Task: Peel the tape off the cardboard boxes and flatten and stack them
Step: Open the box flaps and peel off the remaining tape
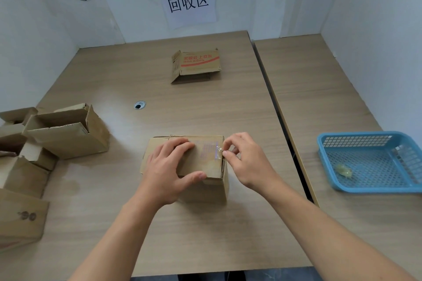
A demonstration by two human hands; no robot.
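Note:
A closed cardboard box stands on the wooden table in front of me. Clear tape runs across its top to the right edge. My left hand lies flat on the box top, thumb along the front edge, holding it down. My right hand pinches the tape's end at the top right edge between thumb and forefinger. A flattened box with red print lies at the far middle of the table.
Several open and unflattened cardboard boxes crowd the left edge of the table. A blue plastic basket with a wad of used tape sits on the adjoining table at right. A cable hole is in the tabletop.

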